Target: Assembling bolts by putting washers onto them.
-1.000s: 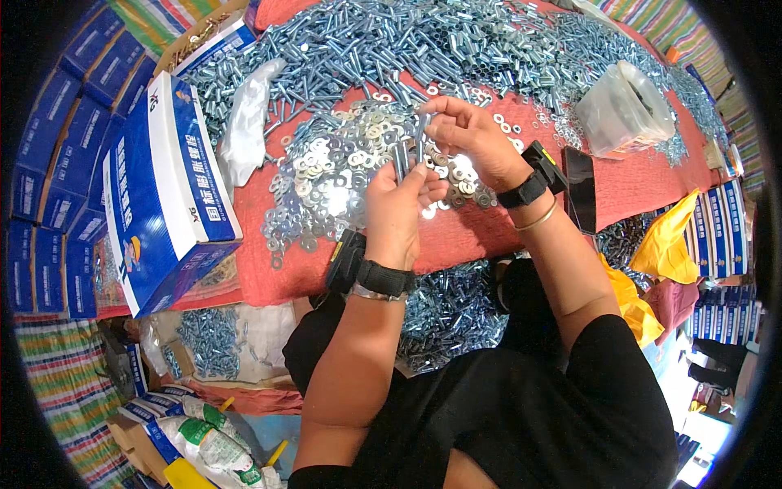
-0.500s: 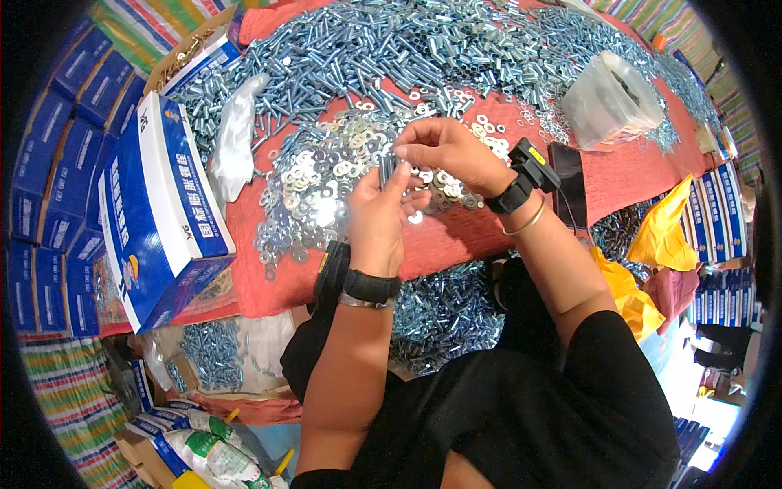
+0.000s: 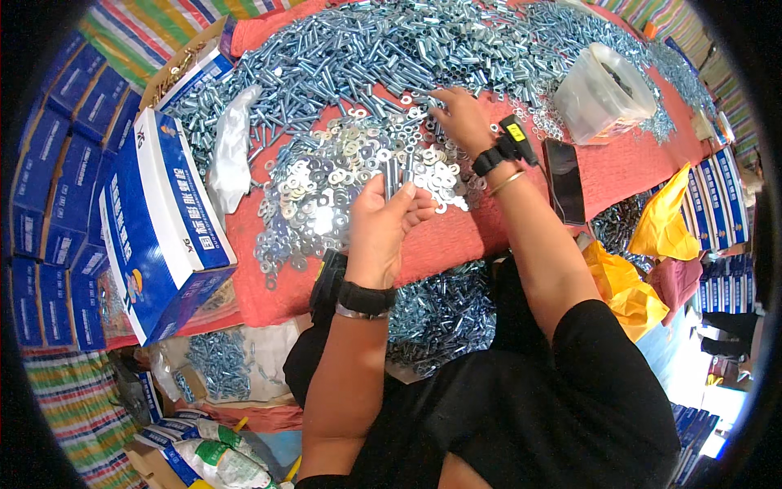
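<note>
My left hand (image 3: 381,224) is closed round a small bunch of shiny metal bolts (image 3: 392,175), standing upright between thumb and fingers over the washer pile. Their lower ends are hidden in the palm. My right hand (image 3: 466,118) is stretched out at the near edge of a big heap of bluish metal sleeves and bolts (image 3: 342,57). Its index finger and thumb look apart, and nothing can be made out between them. Loose silvery flat washers (image 3: 314,175) are spread on the red cloth (image 3: 277,297) below and left of both hands.
A blue-and-white carton (image 3: 163,232) and a crumpled clear plastic bag (image 3: 235,155) lie left. At right are a translucent plastic tub (image 3: 599,98), a dark phone (image 3: 564,179) and small ring washers (image 3: 547,122). More bolts (image 3: 448,314) lie below the table edge, with yellow bags (image 3: 623,289) to the right.
My right hand has left the left hand and moved away, up and to the right, to the edge of the heap. The left hand stays nearly in place, its bolts now more plainly seen.
</note>
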{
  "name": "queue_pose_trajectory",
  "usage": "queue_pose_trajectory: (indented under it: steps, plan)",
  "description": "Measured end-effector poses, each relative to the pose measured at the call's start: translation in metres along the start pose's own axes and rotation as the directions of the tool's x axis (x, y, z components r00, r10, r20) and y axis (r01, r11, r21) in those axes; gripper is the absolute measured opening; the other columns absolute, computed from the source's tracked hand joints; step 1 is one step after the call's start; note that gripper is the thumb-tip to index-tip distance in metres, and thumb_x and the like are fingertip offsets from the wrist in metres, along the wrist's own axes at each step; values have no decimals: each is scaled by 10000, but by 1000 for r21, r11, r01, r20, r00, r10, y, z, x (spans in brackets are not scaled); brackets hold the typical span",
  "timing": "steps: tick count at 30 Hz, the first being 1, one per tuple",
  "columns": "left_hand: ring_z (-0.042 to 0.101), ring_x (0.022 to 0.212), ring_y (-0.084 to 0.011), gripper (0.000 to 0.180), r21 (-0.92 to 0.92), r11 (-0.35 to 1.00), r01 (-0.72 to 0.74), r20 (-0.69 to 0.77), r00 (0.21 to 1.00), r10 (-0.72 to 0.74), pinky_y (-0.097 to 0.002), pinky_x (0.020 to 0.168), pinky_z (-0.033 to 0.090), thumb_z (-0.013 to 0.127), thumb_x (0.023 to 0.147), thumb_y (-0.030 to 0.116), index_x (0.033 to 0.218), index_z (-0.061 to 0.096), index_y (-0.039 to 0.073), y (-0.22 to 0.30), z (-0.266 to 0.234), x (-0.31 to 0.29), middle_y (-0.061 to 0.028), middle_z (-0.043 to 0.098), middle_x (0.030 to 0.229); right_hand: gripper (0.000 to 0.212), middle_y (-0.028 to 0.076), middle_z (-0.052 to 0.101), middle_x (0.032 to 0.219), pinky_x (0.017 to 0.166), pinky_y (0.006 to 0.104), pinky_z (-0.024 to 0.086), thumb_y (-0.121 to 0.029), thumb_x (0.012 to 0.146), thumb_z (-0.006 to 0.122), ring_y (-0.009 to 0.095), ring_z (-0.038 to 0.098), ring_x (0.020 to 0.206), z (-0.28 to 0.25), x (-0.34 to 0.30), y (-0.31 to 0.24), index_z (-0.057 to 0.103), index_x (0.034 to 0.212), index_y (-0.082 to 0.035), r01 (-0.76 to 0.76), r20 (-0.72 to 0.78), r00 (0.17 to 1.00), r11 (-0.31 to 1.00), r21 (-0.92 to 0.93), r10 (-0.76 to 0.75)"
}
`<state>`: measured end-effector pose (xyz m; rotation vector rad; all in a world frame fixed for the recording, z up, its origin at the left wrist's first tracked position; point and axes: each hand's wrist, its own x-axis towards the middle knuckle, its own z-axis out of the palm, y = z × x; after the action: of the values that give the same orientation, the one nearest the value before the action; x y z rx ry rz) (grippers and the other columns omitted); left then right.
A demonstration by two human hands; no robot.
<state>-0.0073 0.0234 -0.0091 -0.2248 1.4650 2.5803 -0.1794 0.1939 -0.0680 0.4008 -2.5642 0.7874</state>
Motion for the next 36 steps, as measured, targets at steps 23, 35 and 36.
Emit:
queue_pose_trajectory:
  steps: [23,35,36]
  plan:
    - [646,717,-166,164,-25,1000,10,5,1000,-10,-241,636,552,525,924,125,1023,513,-6,4,1,7,-114,626,863,381,9,597,1010,857,244,427,-86,817,573,91,536,905,-69,-22,-102,566,1192,-14,-461,492,860,206,863,-137]
    - [637,727,-162,175,-14,999,-30,-4,1000,30,-242,654,541,526,922,116,1038,521,-14,9,0,3,-98,609,853,393,8,546,1024,903,278,367,-37,830,513,110,492,959,-66,-30,-118,527,1223,-33,-507,535,824,177,843,-188]
    - [637,727,-162,175,-14,999,-30,-5,1000,30,-242,654,541,526,922,116,1038,521,-14,9,1,3,-98,609,853,358,8,551,1024,894,274,373,-39,832,511,104,493,953,-65,-31,-117,546,1187,-39,-503,532,826,180,845,-187]
